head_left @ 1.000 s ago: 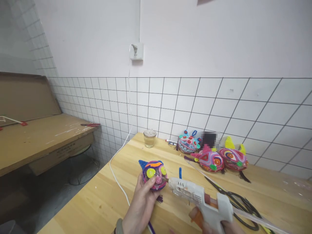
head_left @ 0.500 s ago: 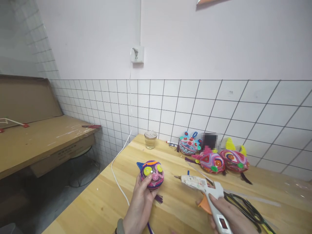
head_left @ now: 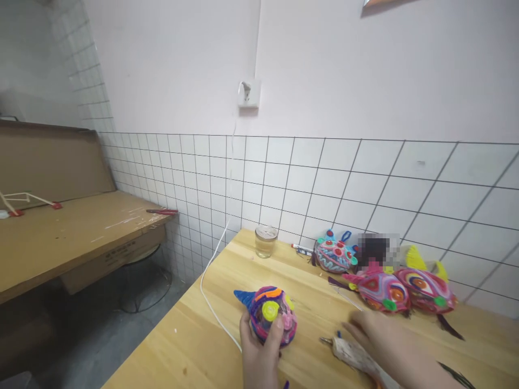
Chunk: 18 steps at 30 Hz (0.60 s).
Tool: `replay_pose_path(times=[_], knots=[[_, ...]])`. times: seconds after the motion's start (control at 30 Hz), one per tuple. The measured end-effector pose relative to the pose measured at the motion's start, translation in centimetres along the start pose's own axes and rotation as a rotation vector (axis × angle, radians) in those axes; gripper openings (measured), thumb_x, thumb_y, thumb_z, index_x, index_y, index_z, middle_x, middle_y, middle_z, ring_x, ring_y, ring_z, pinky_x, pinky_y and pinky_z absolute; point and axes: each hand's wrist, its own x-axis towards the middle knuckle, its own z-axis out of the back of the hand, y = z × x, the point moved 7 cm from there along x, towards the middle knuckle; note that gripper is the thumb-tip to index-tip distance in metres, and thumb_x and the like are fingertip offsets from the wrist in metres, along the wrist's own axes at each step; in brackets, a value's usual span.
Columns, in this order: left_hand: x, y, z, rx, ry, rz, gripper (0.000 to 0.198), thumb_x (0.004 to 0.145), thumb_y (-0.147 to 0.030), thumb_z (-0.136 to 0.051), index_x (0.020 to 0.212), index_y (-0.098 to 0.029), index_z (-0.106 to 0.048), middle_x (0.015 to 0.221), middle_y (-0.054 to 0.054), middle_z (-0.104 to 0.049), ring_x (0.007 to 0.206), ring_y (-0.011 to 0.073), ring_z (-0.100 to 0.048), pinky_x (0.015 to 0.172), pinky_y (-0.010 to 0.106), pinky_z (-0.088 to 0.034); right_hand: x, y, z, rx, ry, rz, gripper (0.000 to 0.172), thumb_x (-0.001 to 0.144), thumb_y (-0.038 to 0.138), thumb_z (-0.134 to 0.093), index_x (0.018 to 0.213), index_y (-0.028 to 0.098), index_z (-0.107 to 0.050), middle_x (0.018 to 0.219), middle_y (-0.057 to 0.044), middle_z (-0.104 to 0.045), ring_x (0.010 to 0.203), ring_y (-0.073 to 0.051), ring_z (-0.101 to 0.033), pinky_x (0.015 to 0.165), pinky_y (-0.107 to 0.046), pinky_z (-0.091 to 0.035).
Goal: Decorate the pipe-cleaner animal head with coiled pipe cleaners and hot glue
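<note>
My left hand [head_left: 261,346] is closed around a round yarn-covered animal ornament [head_left: 273,319] with a blue pointed ear, yellow discs and a pink piece on its front. The thumb presses against its face, just above the table. My right hand [head_left: 373,332] is over the white hot glue gun [head_left: 352,354], which lies on the table with its metal nozzle toward the left. That hand's fingers are bent and smeared by motion, near a thin metallic tool [head_left: 349,299]. Whether they grip it is hidden.
Several similar ornaments [head_left: 336,254] stand along the tiled wall. A marker [head_left: 302,249] and a glass of liquid [head_left: 265,246] are at the table's back. A white cord [head_left: 217,316] runs up to the wall socket [head_left: 248,94]. A cardboard-covered table [head_left: 81,232] stands left.
My right hand has let go of the glue gun, now lying on the table, and has moved up over it. My left hand has turned the ornament slightly. The view has shifted left.
</note>
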Motion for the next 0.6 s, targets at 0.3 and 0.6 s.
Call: replay_pose_path(times=[0.3,0.6], knots=[[2.7,-3.1,1.7,-0.147,-0.108,-0.014,0.063,0.063,-0.037,-0.08,0.116,-0.03,-0.046,0.121,0.011,-0.063,0.114,0.0324,-0.059,0.081,0.036,-0.055,13.8,15.0,-11.6,-0.158,0.225,0.351,0.026,0.091,0.031,-0.057,0.113,0.017,-0.058,0.114,-0.007,-0.061,0.095,-0.02,-0.062,0.08,-0.041,-0.052],[3.8,-1.9,2.7,-0.158,-0.163,0.065,0.064,0.064,-0.037,-0.079,0.117,-0.029,-0.045,0.121,0.011,-0.061,0.115,0.0345,-0.058,0.076,0.035,-0.057,17.1,15.9,-14.3,0.015,0.27,0.238,0.031,0.09,0.03,-0.058,0.118,0.017,-0.056,0.12,-0.009,-0.058,0.1,-0.022,-0.06,0.083,-0.043,-0.051]])
